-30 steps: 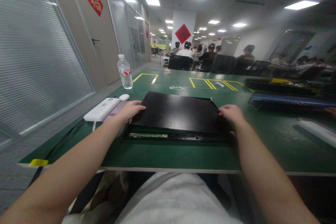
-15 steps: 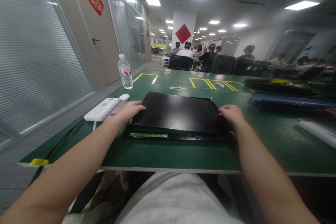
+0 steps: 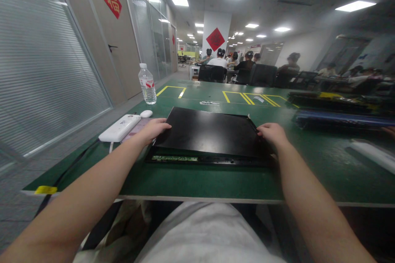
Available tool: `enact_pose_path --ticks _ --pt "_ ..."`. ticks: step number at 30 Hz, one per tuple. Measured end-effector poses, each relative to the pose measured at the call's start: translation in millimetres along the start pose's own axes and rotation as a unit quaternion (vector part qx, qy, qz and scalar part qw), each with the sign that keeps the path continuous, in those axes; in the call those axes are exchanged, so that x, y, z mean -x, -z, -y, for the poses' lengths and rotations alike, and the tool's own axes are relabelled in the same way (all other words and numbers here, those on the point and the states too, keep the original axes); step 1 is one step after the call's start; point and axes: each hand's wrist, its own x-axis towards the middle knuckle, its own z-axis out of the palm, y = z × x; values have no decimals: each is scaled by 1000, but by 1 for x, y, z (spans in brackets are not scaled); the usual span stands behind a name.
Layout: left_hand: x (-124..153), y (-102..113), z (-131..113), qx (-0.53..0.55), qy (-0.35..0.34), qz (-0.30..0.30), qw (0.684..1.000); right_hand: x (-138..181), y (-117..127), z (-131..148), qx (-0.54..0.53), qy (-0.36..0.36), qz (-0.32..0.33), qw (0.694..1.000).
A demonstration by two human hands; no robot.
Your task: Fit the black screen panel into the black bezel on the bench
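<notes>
In the centre of the frame lies a glossy black panel (image 3: 206, 131), set slightly askew over a dark frame (image 3: 234, 160) whose near side shows a green circuit strip (image 3: 175, 158); my left hand (image 3: 156, 128) grips the panel's left edge, thumb on top; my right hand (image 3: 273, 133) pinches its right edge, fingertips nearly together. A clear bottle (image 3: 147, 85) stands left of centre on the green table (image 3: 200, 183).

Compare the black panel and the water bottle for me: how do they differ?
The black panel is dark and opaque; the water bottle is clear. The black panel is broad and lies low; the water bottle stands upright. The water bottle wears a label; the black panel's upper face shows none.
</notes>
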Motion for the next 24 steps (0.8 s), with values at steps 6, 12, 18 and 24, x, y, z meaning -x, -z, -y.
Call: enact_pose_path --ticks 6,12,18,24 --pt "-1 -1 0 -47 -10 -17 999 -1 -1 -1 2 5 -1 1000" --pt "-2 -1 1 -52 -14 -19 998 1 1 1 0 3 -3 1000" --pt "-1 -1 0 -45 -13 -18 999 2 1 2 -2 0 -3 1000" --pt "-1 -1 0 -53 -20 -20 998 -2 0 -2 -5 2 -2 1000"
